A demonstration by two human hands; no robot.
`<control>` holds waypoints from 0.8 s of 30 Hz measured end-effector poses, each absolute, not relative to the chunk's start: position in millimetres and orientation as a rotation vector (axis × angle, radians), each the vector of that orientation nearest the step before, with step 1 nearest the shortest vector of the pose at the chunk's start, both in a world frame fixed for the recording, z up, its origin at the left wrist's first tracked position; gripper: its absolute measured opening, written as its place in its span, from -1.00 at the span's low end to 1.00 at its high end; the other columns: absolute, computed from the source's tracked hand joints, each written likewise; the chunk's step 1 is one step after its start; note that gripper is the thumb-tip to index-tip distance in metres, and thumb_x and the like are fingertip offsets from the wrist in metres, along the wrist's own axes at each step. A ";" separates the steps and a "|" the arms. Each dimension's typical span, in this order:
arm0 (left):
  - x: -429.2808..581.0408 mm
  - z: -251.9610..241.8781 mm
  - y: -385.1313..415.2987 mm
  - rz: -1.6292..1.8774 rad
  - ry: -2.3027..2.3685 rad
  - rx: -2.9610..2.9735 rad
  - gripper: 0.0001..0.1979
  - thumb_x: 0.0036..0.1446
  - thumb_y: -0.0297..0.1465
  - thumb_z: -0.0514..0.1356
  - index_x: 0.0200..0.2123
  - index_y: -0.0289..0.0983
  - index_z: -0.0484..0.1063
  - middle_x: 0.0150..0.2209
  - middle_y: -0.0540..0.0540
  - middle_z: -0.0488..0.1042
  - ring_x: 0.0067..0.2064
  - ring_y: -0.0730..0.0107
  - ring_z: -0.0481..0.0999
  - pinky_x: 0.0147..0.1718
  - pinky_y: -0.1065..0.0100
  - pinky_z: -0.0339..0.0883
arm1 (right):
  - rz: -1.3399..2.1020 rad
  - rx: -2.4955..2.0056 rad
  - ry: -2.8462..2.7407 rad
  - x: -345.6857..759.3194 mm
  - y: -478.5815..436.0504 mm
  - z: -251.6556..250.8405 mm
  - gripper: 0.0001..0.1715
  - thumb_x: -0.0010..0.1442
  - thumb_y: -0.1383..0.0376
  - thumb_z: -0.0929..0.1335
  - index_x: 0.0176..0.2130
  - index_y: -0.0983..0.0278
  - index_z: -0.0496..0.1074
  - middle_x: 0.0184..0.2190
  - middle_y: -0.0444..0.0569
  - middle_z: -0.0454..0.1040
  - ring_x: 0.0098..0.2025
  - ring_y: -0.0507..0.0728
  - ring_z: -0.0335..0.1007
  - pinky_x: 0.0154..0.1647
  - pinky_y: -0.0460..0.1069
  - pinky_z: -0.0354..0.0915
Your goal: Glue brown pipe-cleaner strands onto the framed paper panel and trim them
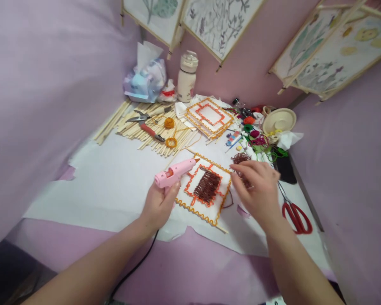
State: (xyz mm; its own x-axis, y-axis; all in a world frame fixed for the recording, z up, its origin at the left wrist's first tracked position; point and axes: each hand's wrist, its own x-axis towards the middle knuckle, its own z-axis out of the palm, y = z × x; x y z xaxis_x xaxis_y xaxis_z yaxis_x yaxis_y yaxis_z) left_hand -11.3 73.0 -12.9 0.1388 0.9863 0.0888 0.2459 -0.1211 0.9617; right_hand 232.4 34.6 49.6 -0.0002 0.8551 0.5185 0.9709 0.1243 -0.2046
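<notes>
- Head view: the left hand is turned up, with a pink hot glue gun gripped tight in its curled fingers, tip aimed right, and a black cable trailing below the wrist.
- The right hand is held palm down, fingers half curled, tips at a loose brown cord; any actual grip on it can't be made out.
- A white card panel with orange cord trim and a brown cord weave is laid just left of the right fingers.
- Red-handled scissors are left just beyond the right fingers.
- Print on the cream bottle is too small to read.
</notes>
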 end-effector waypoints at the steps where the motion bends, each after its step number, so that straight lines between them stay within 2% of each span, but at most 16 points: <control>1: -11.1 -12.9 73.2 1.048 1.251 1.545 -0.73 0.21 -0.22 0.10 -0.47 -0.23 0.30 -0.64 0.08 0.19 -0.57 0.45 0.22 -0.57 0.42 0.15 | -0.311 -1.783 -1.832 245.1 26.1 57.4 -0.80 0.31 0.19 0.32 -0.15 0.14 0.54 -0.17 -0.02 0.51 -0.08 0.20 0.36 -0.04 0.13 0.07; 5: -9.5 -9.3 74.0 1.009 1.275 1.564 -0.69 0.20 -0.20 0.08 -0.53 -0.22 0.23 -0.70 0.10 0.17 -0.66 0.47 0.19 -0.68 0.42 0.06 | -0.310 -1.957 -1.736 293.0 -11.8 65.4 -0.82 0.29 0.16 0.34 -0.25 0.15 0.52 -0.24 -0.06 0.53 -0.16 0.18 0.39 -0.09 0.10 0.11; 9: -9.6 -5.6 74.0 1.017 1.324 1.616 -0.66 0.17 -0.17 0.07 -0.58 -0.20 0.19 -0.73 0.10 0.15 -0.69 0.46 0.18 -0.72 0.41 0.03 | -0.057 -2.068 -1.776 314.9 -37.7 41.5 -0.77 0.30 0.14 0.31 -0.30 0.15 0.50 -0.30 -0.06 0.54 -0.21 0.18 0.41 -0.15 0.09 0.16; 12: -10.3 -5.6 74.2 1.022 1.335 1.676 -0.63 0.17 -0.18 0.06 -0.62 -0.19 0.16 -0.74 0.09 0.16 -0.68 0.46 0.21 -0.70 0.41 0.05 | 0.123 -2.076 -1.742 318.3 -40.7 20.6 -0.82 0.28 0.18 0.32 -0.30 0.15 0.50 -0.30 -0.05 0.54 -0.22 0.19 0.42 -0.18 0.08 0.20; 18: -8.5 -4.7 75.0 1.020 1.359 1.676 -0.65 0.16 -0.16 0.06 -0.59 -0.19 0.19 -0.73 0.10 0.17 -0.68 0.46 0.22 -0.71 0.40 0.05 | 0.254 -1.894 -1.757 326.0 -25.4 -7.3 -0.85 0.28 0.30 0.32 -0.19 0.16 0.51 -0.19 -0.02 0.50 -0.09 0.19 0.38 -0.06 0.11 0.23; 24: -8.4 -4.0 74.7 1.014 1.366 1.685 -0.62 0.16 -0.13 0.05 -0.61 -0.19 0.17 -0.74 0.09 0.16 -0.68 0.45 0.22 -0.70 0.39 0.05 | 0.231 -1.950 -1.845 325.8 -23.1 -10.6 -0.86 0.29 0.29 0.32 -0.30 0.20 0.47 -0.25 -0.02 0.46 -0.14 0.20 0.31 -0.07 0.11 0.21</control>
State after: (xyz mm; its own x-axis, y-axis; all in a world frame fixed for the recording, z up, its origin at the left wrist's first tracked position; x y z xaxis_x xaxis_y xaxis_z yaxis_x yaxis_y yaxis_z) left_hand -8.4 74.7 -4.0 0.1250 0.9837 0.1294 0.4080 -0.1698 0.8970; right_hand 325.8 -23.1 -10.6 0.0945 0.9794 0.1782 0.9051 -0.0100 -0.4250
